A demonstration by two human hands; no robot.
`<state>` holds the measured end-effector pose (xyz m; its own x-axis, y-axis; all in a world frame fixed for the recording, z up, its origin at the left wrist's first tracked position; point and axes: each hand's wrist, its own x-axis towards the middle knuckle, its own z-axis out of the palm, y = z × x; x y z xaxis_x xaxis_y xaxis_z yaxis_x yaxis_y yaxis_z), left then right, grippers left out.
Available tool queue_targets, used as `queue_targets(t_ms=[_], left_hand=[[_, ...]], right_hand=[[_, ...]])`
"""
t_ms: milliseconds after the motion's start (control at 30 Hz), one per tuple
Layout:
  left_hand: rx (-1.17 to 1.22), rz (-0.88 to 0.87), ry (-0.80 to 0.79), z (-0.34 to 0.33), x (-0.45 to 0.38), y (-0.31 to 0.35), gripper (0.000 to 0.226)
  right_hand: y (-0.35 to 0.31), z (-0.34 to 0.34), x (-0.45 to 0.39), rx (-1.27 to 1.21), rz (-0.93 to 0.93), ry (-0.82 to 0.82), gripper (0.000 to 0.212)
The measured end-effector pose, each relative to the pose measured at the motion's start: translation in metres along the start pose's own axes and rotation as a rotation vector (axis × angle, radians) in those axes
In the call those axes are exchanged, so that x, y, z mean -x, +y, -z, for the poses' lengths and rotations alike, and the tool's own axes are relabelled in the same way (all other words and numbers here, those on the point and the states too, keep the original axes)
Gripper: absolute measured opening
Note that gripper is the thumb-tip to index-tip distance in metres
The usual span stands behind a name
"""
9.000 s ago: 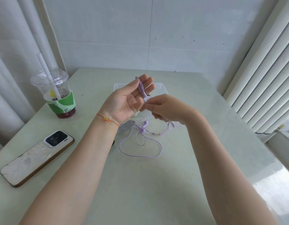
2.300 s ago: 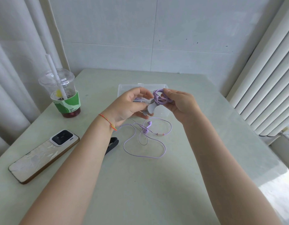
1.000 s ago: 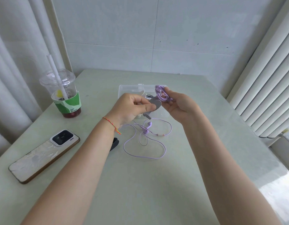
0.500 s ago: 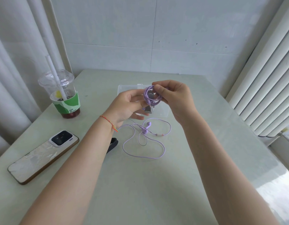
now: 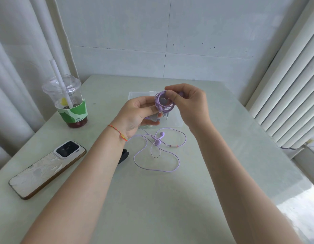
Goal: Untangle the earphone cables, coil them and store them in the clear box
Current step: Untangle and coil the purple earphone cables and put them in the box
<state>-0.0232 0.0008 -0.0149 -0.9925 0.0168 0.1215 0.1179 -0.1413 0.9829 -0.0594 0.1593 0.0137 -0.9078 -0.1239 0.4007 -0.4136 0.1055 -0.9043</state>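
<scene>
Purple cable, wound into a tight coil, sits pinched in my right hand, thumb and fingers closed on its upper edge, held just above the clear box so it can drop straight in. My left hand curls its grip around the coil's lower side, where the plug end dangles; I judge it steadies the bundle so the loops don't spring apart. The second earphone cable lies loose on the surface, near my wrists, its buds in the middle of the loops, not yet coiled. A phone and an iced drink cup stand well to the left, out of the work.
</scene>
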Motion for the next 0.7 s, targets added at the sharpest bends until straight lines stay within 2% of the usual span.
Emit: queue_targets(t_ms=[233, 367, 467, 600, 700], left_hand=[[-0.004, 0.044, -0.031, 0.0, 0.002, 0.004, 0.033], [-0.038, 0.026, -0.039, -0.001, 0.002, 0.005, 0.028], [-0.041, 0.004, -0.061, -0.001, 0.003, 0.005, 0.028], [-0.042, 0.003, -0.086, 0.001, 0.005, 0.009, 0.025], [-0.039, 0.014, -0.097, 0.001, 0.004, 0.01, 0.035]], right_hand=[[0.001, -0.003, 0.002, 0.188, 0.158, 0.03, 0.012], [0.004, -0.003, 0.002, 0.295, 0.229, 0.025, 0.012], [0.001, 0.001, 0.0, 0.19, 0.123, -0.02, 0.01], [-0.003, 0.007, 0.0, -0.094, -0.081, -0.164, 0.009], [0.0, 0.006, -0.001, 0.023, -0.032, -0.129, 0.009]])
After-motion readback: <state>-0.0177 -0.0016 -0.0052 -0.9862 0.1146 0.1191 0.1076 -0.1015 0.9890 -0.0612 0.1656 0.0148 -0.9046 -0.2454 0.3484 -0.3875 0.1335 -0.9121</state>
